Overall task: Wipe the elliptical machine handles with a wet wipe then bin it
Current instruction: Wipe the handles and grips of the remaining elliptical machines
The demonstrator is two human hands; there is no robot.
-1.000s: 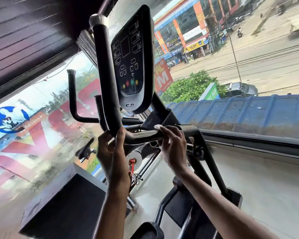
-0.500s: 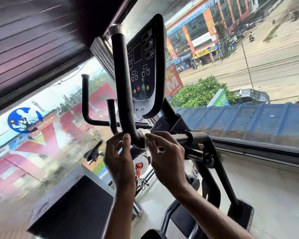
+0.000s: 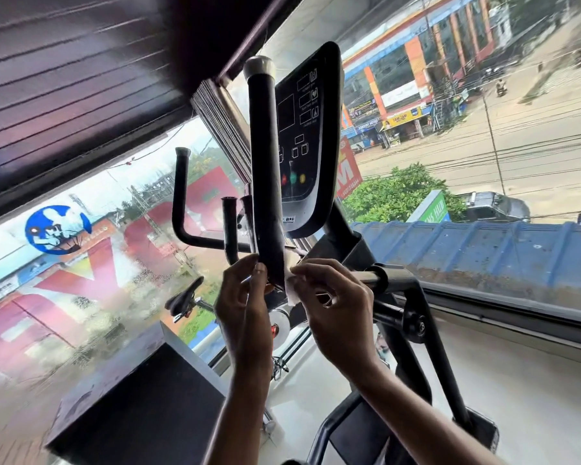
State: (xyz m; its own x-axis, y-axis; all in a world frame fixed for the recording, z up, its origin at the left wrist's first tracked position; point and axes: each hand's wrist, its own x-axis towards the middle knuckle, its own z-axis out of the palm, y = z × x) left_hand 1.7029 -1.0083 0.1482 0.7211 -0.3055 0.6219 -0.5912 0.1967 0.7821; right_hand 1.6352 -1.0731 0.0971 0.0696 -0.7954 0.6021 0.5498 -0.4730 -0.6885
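Observation:
The elliptical's near black handle (image 3: 264,169) rises upright at centre, capped in grey at the top. A white wet wipe (image 3: 292,283) is wrapped against its lower end. My right hand (image 3: 332,307) pinches the wipe from the right side. My left hand (image 3: 244,303) holds the bottom of the same handle from the left, thumb and fingers around it. A second curved black handle (image 3: 182,199) stands further left, untouched. The silver crossbar (image 3: 363,278) runs right from my hands.
The console (image 3: 307,142) with coloured buttons sits just behind the handle. A dark box-shaped ledge (image 3: 131,407) lies low left. Large windows ahead look onto a street. The machine's black frame (image 3: 413,317) slopes down to the right, and a pale sill (image 3: 517,380) is beyond it.
My view tilted up and the handle moved right in frame. My right hand slid the wipe from the silver crossbar to the base of the upright handle; my left hand stayed at the bend.

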